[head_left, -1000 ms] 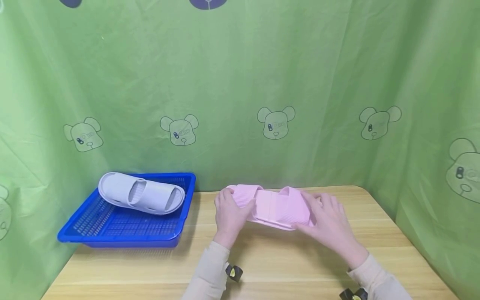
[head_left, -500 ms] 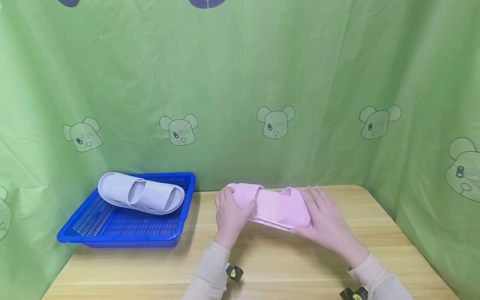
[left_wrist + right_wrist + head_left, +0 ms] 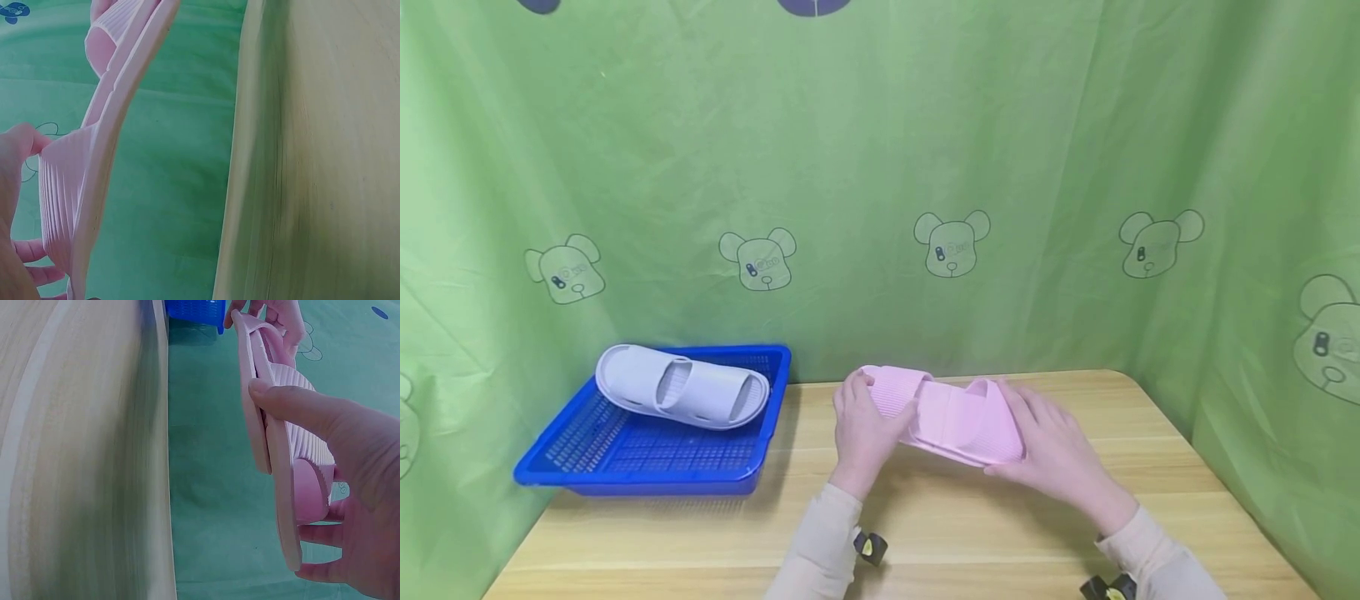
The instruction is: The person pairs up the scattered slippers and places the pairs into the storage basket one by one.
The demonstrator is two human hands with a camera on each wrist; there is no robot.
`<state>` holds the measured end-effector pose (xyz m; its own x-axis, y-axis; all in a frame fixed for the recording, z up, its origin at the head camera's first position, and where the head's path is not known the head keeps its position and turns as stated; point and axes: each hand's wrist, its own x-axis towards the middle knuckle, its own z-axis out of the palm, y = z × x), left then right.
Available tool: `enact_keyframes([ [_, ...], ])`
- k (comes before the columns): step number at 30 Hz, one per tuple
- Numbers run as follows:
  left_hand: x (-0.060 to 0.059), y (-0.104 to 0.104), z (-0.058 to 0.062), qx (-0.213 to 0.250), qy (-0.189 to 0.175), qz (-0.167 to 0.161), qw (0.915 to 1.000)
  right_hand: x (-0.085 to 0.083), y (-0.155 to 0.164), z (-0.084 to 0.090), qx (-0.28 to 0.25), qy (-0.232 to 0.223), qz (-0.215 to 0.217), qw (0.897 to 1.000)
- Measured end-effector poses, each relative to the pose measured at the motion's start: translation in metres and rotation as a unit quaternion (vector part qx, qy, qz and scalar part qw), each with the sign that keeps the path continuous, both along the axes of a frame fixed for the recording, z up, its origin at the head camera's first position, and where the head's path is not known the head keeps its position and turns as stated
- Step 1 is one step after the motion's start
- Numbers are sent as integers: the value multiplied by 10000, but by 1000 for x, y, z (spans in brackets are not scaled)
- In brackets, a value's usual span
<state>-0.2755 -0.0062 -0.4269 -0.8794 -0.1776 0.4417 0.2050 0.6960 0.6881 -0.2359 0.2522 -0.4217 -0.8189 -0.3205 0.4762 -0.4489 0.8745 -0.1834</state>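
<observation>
A pair of pink slippers [image 3: 951, 412] is stacked toe to heel and held just above the wooden table [image 3: 925, 533]. My left hand [image 3: 861, 429] grips the left end, thumb over the ribbed strap. My right hand [image 3: 1052, 446] grips the right end, thumb on the sole edge and fingers behind. In the left wrist view the pink slippers [image 3: 94, 169] run edge-on past my left hand [image 3: 15, 206]. In the right wrist view my right hand [image 3: 337, 487] clasps the pink slippers [image 3: 281, 450], and the other hand shows at the far end.
A blue mesh tray [image 3: 625, 454] sits at the table's left, holding a pair of pale grey slippers [image 3: 681, 387]. A green curtain [image 3: 880, 167] with bear prints closes off the back and both sides. The blue tray [image 3: 194, 311] shows in the right wrist view.
The pink slippers have risen a little and tilted, left end higher. My right hand's fingers have closed round the right end; they were spread over it earlier.
</observation>
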Motion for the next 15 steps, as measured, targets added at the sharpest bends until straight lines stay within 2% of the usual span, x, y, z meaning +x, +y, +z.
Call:
enact_keyframes([
  [15, -2, 0, -2, -17, -193, -125, 9997, 1, -3, 1, -51, 147, 49, 9999],
])
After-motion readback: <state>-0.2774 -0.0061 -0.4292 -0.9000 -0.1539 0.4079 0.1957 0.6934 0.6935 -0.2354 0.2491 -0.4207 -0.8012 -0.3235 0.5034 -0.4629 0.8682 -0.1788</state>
